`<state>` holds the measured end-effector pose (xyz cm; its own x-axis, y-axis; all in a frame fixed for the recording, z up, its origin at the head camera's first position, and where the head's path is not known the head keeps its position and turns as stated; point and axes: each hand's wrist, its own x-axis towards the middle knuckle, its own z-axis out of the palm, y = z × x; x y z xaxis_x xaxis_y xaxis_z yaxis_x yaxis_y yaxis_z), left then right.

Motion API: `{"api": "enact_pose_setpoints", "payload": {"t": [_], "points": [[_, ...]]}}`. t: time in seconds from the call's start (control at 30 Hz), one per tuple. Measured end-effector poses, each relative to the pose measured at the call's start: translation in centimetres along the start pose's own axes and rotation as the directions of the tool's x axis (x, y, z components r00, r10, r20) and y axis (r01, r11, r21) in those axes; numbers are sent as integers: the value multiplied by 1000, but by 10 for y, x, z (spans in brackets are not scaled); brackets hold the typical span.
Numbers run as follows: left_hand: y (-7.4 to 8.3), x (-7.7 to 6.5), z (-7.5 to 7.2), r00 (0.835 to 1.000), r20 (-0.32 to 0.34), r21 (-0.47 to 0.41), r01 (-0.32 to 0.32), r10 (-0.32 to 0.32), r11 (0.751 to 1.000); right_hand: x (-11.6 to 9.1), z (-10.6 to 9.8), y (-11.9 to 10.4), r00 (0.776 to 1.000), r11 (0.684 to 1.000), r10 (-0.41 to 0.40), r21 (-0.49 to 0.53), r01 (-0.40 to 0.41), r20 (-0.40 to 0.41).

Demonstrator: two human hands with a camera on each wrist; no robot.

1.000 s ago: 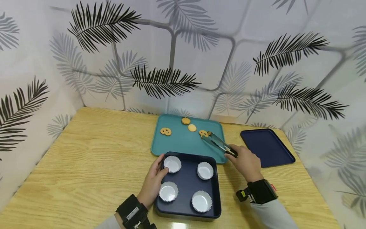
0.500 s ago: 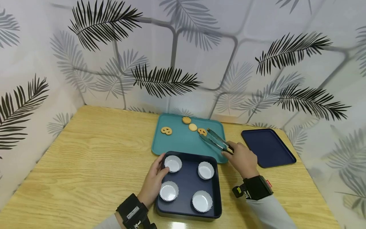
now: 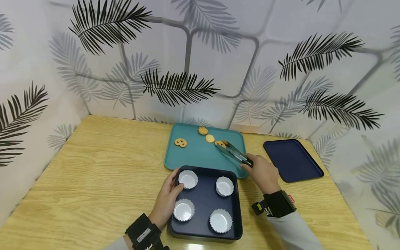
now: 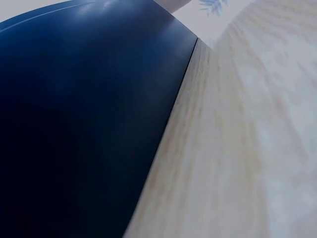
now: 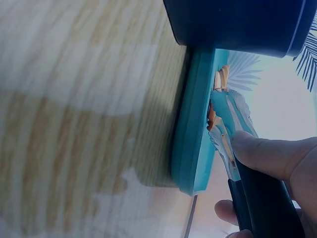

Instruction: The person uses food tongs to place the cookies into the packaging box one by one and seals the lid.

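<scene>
My left hand [image 3: 167,199] grips the left wall of a deep dark-blue baking pan [image 3: 204,205], thumb over the rim. Several white fluted cupcake liners [image 3: 220,221] sit inside it. My right hand [image 3: 264,172] holds metal tongs [image 3: 234,155] with black handles, thumb on the upper handle in the right wrist view. The tongs reach over a teal tray [image 3: 197,158], their tips at a pretzel-shaped cookie [image 3: 219,143] near its right side. In the left wrist view the pan's outer wall [image 4: 99,114] fills the left part, and the hand is out of sight.
Also on the teal tray lie another pretzel cookie [image 3: 180,142], a round pale cookie [image 3: 210,138] and a darker golden cookie [image 3: 203,130]. A flat navy tray [image 3: 292,161] lies at the right. Behind the wooden table [image 3: 103,173] hangs a leaf-patterned curtain [image 3: 218,69].
The tongs spread wider half a second ago and have now narrowed at the right-hand pretzel cookie. My right hand has shifted slightly left. The left hand keeps its hold on the pan.
</scene>
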<state>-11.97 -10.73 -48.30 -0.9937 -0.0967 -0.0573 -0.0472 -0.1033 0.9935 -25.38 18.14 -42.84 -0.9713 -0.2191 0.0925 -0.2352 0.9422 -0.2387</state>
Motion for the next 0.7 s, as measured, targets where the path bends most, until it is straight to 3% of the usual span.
{"api": "enact_pose_setpoints", "payload": {"t": [0.7], "points": [[-2,0,0,1000,8,-21,-15,15,1000,-4,-5,4,1000,999,11,33,-11,16]]}}
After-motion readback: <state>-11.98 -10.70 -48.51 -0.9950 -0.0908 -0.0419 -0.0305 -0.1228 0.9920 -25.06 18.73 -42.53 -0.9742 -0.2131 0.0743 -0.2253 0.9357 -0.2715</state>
